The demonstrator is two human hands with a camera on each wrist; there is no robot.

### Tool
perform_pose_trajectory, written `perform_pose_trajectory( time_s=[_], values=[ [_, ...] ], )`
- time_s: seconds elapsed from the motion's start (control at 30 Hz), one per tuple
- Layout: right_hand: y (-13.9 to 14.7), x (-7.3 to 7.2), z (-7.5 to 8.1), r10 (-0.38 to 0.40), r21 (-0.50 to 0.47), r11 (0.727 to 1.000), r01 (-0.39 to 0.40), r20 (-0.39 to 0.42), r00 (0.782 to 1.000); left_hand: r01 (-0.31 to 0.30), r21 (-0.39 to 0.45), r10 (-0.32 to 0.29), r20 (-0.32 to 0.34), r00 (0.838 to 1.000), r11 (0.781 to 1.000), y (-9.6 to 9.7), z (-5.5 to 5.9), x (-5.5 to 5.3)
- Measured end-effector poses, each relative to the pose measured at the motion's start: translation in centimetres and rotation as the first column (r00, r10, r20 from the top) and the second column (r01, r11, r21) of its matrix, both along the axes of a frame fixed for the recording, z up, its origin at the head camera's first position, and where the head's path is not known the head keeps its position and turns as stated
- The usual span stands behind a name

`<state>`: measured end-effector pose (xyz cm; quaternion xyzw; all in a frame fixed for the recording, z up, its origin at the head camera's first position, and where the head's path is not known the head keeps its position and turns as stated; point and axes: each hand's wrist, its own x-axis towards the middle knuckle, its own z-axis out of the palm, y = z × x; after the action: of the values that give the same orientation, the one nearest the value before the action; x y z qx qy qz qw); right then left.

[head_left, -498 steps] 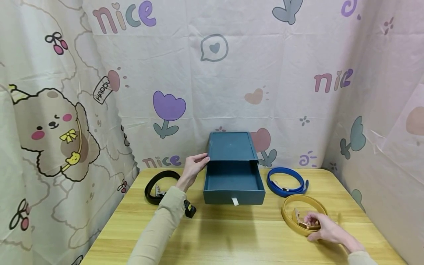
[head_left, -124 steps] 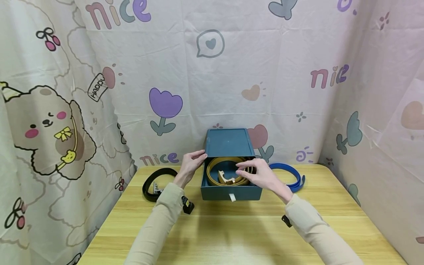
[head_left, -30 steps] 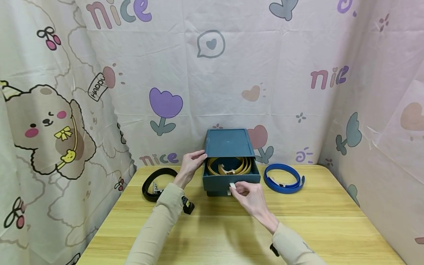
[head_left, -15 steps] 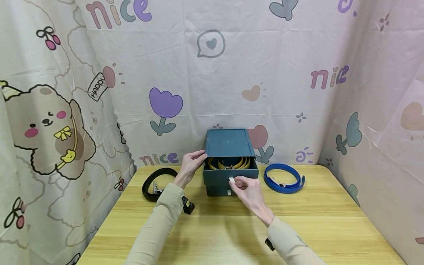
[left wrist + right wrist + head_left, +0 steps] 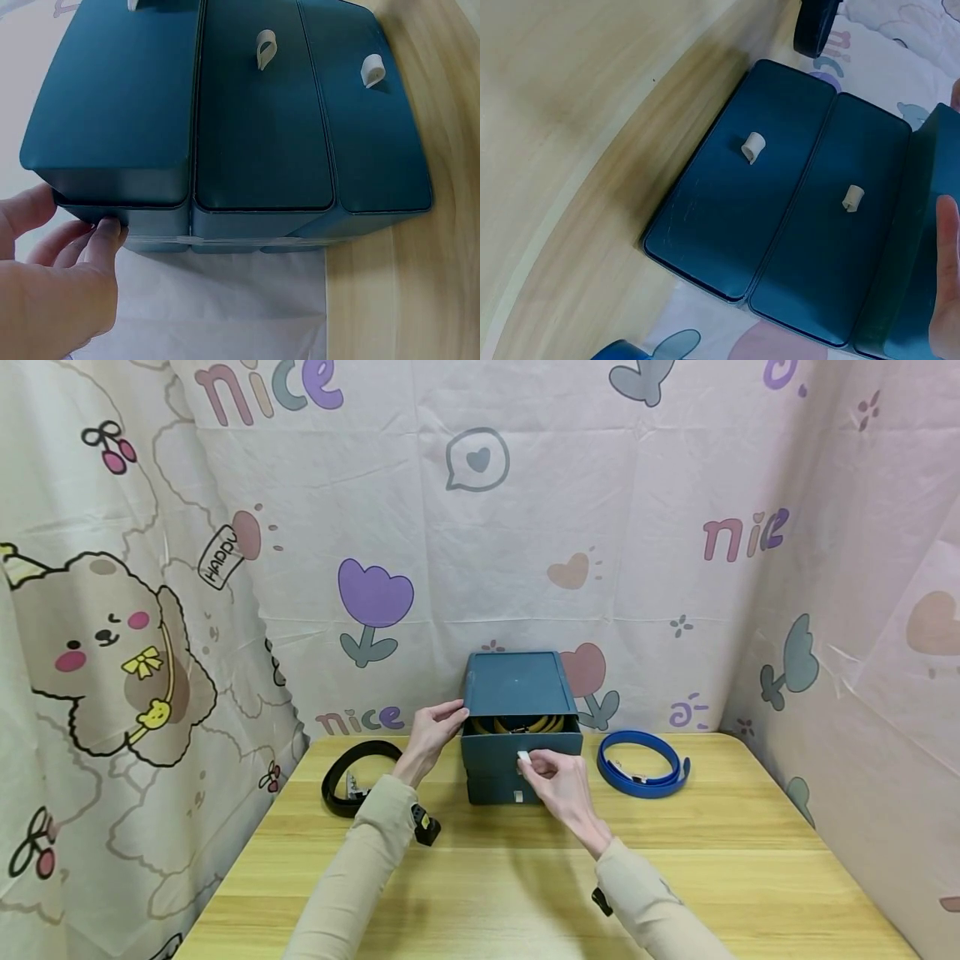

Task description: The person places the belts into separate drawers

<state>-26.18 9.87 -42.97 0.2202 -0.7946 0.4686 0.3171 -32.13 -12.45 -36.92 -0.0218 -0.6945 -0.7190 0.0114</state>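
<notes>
A dark teal drawer box (image 5: 517, 683) stands at the back middle of the table, three drawers high. Its top drawer (image 5: 487, 747) sticks out a little, and a coiled yellow belt (image 5: 552, 722) shows inside, mostly covered by the box top and drawer front. My right hand (image 5: 564, 787) pinches the white pull tab (image 5: 522, 756) of that drawer. With thumb and fingers, my left hand (image 5: 429, 739) grips the upper left front edge of the box. The left wrist view shows this left hand (image 5: 67, 281) at the box's corner, beside the protruding drawer.
A coiled black belt (image 5: 333, 781) with a silver buckle lies left of the box, partly behind the left arm. To the right lies a coiled blue belt (image 5: 645, 787). A printed curtain (image 5: 525, 552) hangs behind the wooden table (image 5: 480, 893).
The yellow belt went from the table into the top drawer. My right hand then took the tab, and the drawer has slid inward, covering more of the belt. My left hand stays put.
</notes>
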Motion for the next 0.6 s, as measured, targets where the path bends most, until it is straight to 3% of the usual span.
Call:
perform_pose_trajectory(
  time_s=[0.3, 0.6],
  values=[
    [-0.1, -0.8, 0.0, -0.021, -0.018, 1.0, 0.021, 0.004, 1.0, 0.027, 0.019, -0.027, -0.008, 1.0, 0.999, 0.0, -0.2, 0.0],
    [-0.3, -1.7, 0.0, -0.058, -0.006, 0.998, 0.058, 0.021, 0.998, 0.017, 0.003, -0.017, -0.001, 1.0, 1.0, 0.0, 0.0, 0.1]
  ],
)
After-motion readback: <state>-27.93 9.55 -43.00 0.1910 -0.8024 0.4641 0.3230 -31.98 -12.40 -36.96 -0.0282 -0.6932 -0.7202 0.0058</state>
